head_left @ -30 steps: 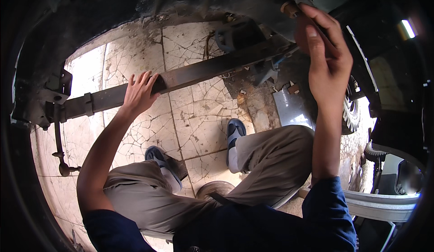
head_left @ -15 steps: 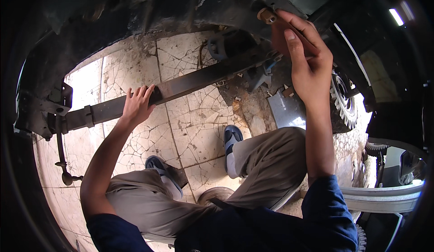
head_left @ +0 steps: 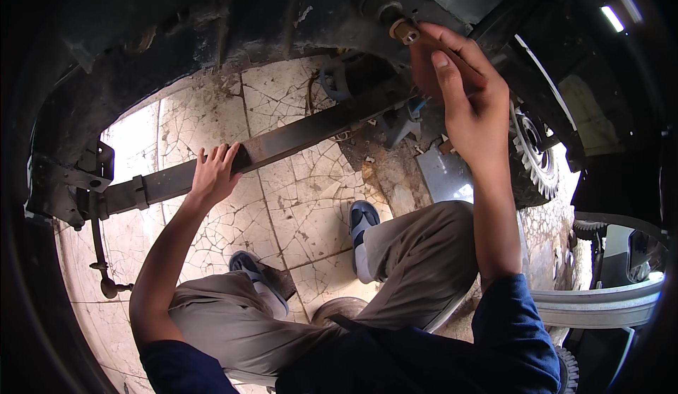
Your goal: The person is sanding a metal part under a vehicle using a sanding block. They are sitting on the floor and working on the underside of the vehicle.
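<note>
My right hand [head_left: 472, 97] is raised to the upper right, pinching a thin reddish-brown sheet, apparently sandpaper [head_left: 427, 69], between thumb and fingers. Its fingertips and the sheet are close beside a brass-coloured hex nut [head_left: 405, 32] on a dark rounded metal housing. The fingers behind the sheet are partly hidden. My left hand [head_left: 215, 175] lies on a long dark metal bar [head_left: 304, 136], fingers stretched out and apart. This bar slants across from lower left to upper right.
Dark curved metal bodywork [head_left: 261, 30] arches overhead. A hanging rod with a ball-shaped end [head_left: 109, 287] is at the left. Treaded tyres [head_left: 533, 154] and a pale curved rim [head_left: 600, 307] stand at the right. Cracked tiles [head_left: 311, 182] and a grey plate [head_left: 441, 171] lie below.
The whole view has shifted slightly. My right hand keeps its pinch on the sheet beside the nut, and my left hand stays on the bar.
</note>
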{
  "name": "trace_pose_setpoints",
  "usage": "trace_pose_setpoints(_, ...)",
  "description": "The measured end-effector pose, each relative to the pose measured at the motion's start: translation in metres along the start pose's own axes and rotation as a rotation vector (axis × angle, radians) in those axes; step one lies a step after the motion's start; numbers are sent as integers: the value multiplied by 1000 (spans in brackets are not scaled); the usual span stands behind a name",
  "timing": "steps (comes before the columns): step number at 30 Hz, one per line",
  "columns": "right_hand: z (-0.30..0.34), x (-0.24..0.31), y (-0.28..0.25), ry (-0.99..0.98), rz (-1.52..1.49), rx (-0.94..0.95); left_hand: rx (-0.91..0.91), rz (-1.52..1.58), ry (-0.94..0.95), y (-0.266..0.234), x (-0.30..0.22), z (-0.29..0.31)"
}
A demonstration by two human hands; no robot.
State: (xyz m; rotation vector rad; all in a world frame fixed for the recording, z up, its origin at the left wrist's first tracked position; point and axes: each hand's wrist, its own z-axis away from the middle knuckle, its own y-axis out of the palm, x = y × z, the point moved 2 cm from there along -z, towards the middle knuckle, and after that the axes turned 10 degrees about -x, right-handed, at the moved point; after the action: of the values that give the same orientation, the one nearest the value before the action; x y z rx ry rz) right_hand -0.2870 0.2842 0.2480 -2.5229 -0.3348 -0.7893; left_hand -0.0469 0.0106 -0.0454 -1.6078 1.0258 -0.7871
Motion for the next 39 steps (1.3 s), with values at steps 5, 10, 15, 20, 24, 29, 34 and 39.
trace_pose_setpoints(5,1,-4,0,8,-30,1,16,3,1,-1,0,0)
trace_pose_setpoints(10,3,-4,3,71,-99,-12,32,10,-3,0,-1,-2)
trace_pose_setpoints(15,1,3,-2,-13,9,-37,28,6,9,-1,1,-1)
trace_pose_setpoints(20,1,-3,-3,36,-26,2,88,23,-13,-5,-2,-3)
trace_pose_setpoints(24,3,-8,1,46,-104,-21,38,6,9,0,2,-1)
trace_pose_setpoints(29,2,-7,-2,-37,-7,-16,16,-5,23,3,3,0)
trace_pose_setpoints(34,3,-10,-1,8,-33,-9,32,2,20,4,6,0)
trace_pose_setpoints(39,3,-8,0,-12,-20,-19,22,5,30,2,3,0)
